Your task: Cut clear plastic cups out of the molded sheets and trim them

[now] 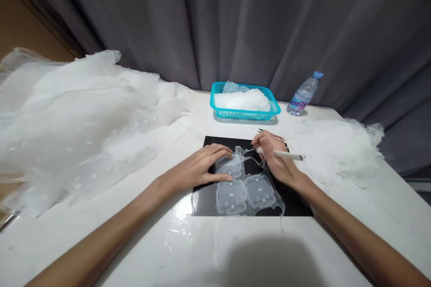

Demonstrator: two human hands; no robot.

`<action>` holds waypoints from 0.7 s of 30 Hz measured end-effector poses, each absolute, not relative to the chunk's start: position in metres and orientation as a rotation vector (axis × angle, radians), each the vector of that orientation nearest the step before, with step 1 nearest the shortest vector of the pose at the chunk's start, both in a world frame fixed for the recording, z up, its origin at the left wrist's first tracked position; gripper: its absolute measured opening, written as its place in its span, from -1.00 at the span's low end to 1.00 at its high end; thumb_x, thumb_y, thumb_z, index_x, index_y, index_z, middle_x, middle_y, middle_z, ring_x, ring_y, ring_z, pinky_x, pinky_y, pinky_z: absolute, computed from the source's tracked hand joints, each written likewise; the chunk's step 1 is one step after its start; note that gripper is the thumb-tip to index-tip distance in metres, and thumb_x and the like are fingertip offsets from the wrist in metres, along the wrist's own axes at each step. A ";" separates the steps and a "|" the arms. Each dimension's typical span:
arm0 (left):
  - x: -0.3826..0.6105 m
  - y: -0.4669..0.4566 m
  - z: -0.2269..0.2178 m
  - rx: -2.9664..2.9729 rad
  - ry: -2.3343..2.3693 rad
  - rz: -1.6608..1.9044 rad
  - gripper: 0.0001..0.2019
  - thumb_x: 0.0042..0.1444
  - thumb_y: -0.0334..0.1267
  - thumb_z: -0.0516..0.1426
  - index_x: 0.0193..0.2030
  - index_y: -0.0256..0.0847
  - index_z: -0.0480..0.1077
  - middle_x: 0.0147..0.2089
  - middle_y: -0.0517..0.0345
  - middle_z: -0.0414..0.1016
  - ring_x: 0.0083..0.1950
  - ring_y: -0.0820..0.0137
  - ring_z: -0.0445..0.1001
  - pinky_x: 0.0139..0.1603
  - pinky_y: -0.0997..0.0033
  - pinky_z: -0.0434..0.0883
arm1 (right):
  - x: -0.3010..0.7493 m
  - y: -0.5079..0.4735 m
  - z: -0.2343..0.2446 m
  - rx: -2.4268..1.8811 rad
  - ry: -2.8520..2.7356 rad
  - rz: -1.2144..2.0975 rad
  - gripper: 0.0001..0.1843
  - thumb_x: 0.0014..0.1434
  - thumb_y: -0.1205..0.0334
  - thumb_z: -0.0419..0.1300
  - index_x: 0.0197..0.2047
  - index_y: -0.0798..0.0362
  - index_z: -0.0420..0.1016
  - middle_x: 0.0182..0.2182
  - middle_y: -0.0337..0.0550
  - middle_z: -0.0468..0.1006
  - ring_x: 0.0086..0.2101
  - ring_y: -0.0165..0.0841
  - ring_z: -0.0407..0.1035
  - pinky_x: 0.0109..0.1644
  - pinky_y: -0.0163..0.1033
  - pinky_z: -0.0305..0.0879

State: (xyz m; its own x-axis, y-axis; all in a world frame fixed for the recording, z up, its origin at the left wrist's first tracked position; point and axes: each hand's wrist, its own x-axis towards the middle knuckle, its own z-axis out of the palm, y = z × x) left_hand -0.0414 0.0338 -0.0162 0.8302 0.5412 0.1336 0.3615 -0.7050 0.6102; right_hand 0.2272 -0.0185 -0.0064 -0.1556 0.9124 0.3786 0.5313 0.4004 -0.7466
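A translucent plastic sheet (pixel 247 190) with several moulded panels lies on a black mat (pixel 296 204) at the middle of the white table. My left hand (pixel 205 166) rests flat on the sheet's upper-left panel, fingers stretched out. My right hand (pixel 274 157) is closed round a thin white pen-like tool (pixel 288 155), its tip at the sheet's upper edge. A pair of tweezers (pixel 269 133) shows just beyond my right hand; whether the hand touches it I cannot tell.
A turquoise basket (pixel 244 114) holding white translucent pieces stands behind the mat. A water bottle (pixel 303 96) leans to its right. A large heap of white film (pixel 74 121) fills the left, a smaller heap (pixel 333 152) the right. Grey curtains hang behind.
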 end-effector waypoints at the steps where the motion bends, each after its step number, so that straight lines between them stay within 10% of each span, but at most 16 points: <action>1: -0.039 0.031 -0.017 2.443 0.653 0.435 -0.51 0.32 0.11 0.21 0.28 -0.03 0.38 0.35 -0.06 0.40 0.34 0.04 0.39 0.34 0.03 0.33 | 0.224 -0.031 -0.007 -1.244 -1.885 0.699 -0.57 0.53 -0.10 -0.08 -0.17 -0.02 0.42 -0.32 -0.18 0.45 -0.29 -0.30 0.37 -0.12 -0.15 0.33; 9: -0.028 0.019 -0.022 2.459 0.581 0.482 -0.63 0.40 0.01 0.16 0.25 -0.04 0.43 0.33 -0.05 0.43 0.31 0.05 0.42 0.34 0.01 0.33 | 0.231 -0.050 -0.011 -1.238 -1.917 0.980 -0.89 0.39 0.17 0.24 -0.06 -0.02 0.54 -0.12 -0.14 0.55 -0.15 -0.31 0.48 -0.10 -0.22 0.42; 21: -0.041 0.036 -0.030 2.451 0.800 0.395 -0.04 0.07 0.31 0.31 0.51 -0.09 0.17 0.59 -0.15 0.07 0.48 -0.17 0.23 0.46 -0.09 0.22 | 0.264 -0.044 -0.005 -1.321 -2.099 0.884 -0.80 0.42 0.08 0.20 -0.09 -0.01 0.58 -0.14 -0.10 0.61 -0.19 -0.28 0.49 -0.16 -0.22 0.41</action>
